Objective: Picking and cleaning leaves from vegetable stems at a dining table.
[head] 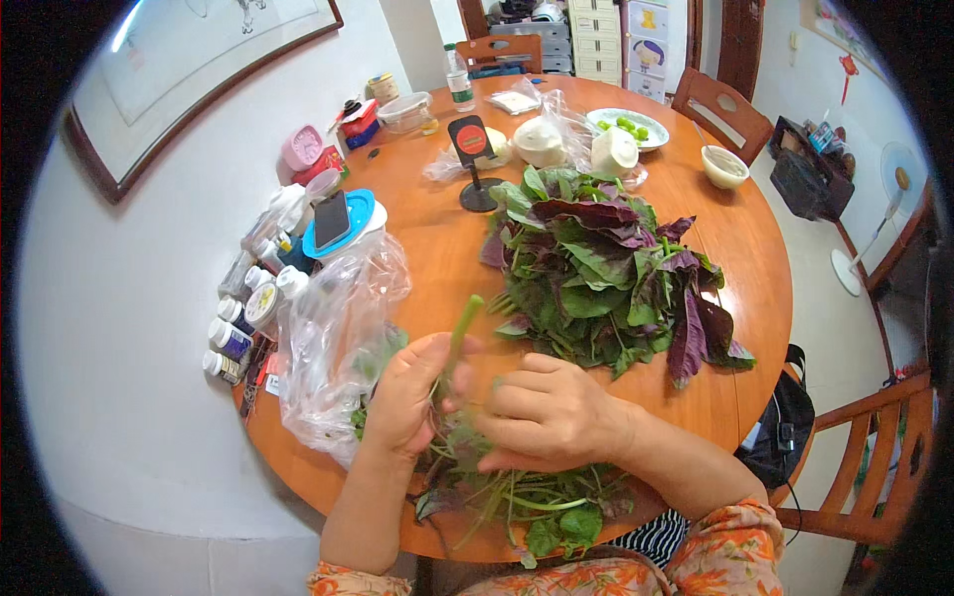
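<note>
My left hand [417,395] grips a thick green vegetable stem [466,320], which points up and slightly right. Just right of it, my right hand [548,413] is curled with the fingertips turned down; whether anything is between them is hidden. Beyond the right hand lies a large heap of leafy amaranth [596,276] with green and purple leaves. Below both hands, near the front edge of the round wooden table [432,283], spread thin stems [544,503] and small leaves. A crumpled clear plastic bag [328,343] stands left of my left hand, with some green visible beside it.
Capped bottles [231,339] line the table's left side, near a blue-lidded container bearing a phone [332,220]. A black stand [477,195] is behind the heap. Farther back are a water bottle [459,82], a plate of green fruit [656,138] and a bowl [723,170]. Wooden chairs surround the table.
</note>
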`<state>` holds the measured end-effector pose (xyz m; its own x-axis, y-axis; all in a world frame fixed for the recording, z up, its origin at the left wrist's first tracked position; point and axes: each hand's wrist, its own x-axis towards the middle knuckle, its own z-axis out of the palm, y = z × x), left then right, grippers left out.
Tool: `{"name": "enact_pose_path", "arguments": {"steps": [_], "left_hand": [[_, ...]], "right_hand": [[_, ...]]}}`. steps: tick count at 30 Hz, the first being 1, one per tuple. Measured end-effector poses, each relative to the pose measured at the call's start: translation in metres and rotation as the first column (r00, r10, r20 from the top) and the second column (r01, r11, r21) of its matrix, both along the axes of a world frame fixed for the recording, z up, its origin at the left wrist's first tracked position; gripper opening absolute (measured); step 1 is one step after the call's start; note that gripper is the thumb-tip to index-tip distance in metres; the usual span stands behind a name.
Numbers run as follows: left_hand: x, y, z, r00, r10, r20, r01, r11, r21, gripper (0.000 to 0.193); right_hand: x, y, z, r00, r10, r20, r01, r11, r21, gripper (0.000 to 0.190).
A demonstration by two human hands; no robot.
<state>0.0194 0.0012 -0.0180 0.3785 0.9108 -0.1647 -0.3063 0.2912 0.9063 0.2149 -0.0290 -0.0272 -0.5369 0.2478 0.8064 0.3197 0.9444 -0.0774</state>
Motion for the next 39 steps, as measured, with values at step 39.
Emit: {"name": "enact_pose_path", "arguments": {"steps": [39], "left_hand": [[0.003, -0.012, 0.002, 0.782, 0.356, -0.512, 0.123, 0.716, 0.687, 0.018]], "right_hand": [[0.016, 0.010, 0.007, 0.893, -0.448, -0.043, 0.446, 0.894, -0.051, 0.019]]}}
